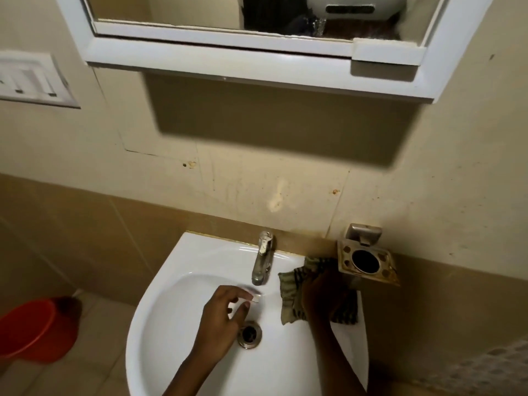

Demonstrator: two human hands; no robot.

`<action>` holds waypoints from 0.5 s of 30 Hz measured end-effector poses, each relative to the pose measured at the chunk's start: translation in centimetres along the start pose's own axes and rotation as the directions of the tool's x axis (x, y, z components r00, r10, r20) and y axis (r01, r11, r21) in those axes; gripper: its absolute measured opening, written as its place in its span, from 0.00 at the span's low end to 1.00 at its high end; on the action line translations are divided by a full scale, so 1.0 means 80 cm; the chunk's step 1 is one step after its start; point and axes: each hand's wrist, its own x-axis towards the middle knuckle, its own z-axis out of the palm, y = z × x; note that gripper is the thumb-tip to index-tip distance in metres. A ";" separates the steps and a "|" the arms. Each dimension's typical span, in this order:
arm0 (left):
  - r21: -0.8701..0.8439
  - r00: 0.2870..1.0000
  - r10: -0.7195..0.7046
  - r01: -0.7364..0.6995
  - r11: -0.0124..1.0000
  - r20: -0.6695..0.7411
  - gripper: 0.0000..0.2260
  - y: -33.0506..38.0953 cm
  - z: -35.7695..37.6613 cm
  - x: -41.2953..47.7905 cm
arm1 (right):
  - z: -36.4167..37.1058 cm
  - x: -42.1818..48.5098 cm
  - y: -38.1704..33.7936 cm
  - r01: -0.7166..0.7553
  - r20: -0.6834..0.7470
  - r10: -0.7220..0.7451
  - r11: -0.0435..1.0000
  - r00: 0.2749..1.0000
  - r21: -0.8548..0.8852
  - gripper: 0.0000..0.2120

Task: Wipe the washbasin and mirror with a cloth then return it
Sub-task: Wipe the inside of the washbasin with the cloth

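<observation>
The white washbasin (183,304) fills the lower middle of the head view, with a steel tap (262,258) at its back rim and a metal drain (251,334) in the bowl. A striped green-and-dark cloth (291,290) lies on the basin's right rim beside the tap. My right hand (321,295) presses down on the cloth and grips it. My left hand (225,315) hovers over the bowl just left of the drain, fingers loosely apart, holding nothing. The mirror (200,10) in its white frame hangs on the wall above, only its lower edge showing.
A rusty metal holder (367,261) is fixed to the wall right of the basin, close above the cloth. A red bucket (37,330) stands on the floor at the left. A white switch plate (31,78) sits on the left wall.
</observation>
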 end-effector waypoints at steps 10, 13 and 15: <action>-0.041 0.997 -0.061 0.059 0.997 -0.052 0.09 -0.009 -0.029 0.007 | 0.055 -0.029 -0.055 0.422 0.301 -0.433 0.901 0.850 0.106 0.25; -0.056 0.996 -0.060 0.056 0.997 -0.062 0.09 -0.005 -0.046 0.011 | 0.048 -0.044 -0.036 0.415 0.145 -0.432 0.900 0.890 0.137 0.20; -0.075 0.994 -0.047 0.040 0.996 -0.095 0.10 -0.005 -0.063 0.012 | 0.054 -0.073 -0.033 0.375 0.084 -0.384 0.921 0.919 0.105 0.21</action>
